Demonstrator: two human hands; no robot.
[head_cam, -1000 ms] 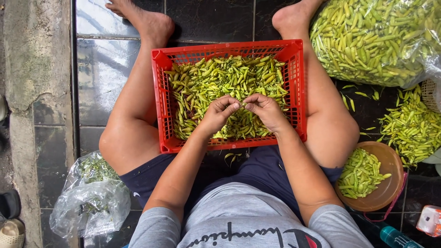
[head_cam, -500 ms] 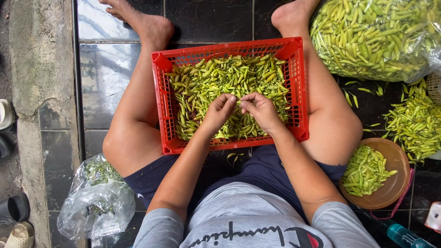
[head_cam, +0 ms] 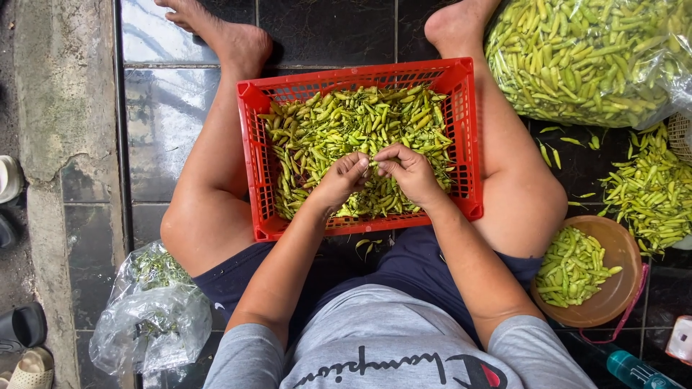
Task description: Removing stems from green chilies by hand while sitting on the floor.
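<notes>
Green chili pod (head_cam: pixel 373 167) pinched between left hand (head_cam: pixel 344 180) and right hand (head_cam: pixel 409 171) over red crate (head_cam: pixel 254 151); grip near stem, snap cleanly, avoid crushing flesh.

Home floor workspace: dark glossy tiles (head_cam: pixel 173 130), sandals (head_cam: pixel 21 338) at the concrete edge, bagged green chillies (head_cam: pixel 577 57).

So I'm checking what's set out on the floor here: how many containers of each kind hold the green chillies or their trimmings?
Red plastic crate: 1, between the person's legs, with the left hand and right hand over it
Brown bowl: 1
Clear plastic bags: 2, the chilli bag and the bag of trimmings
Total: 4
</notes>
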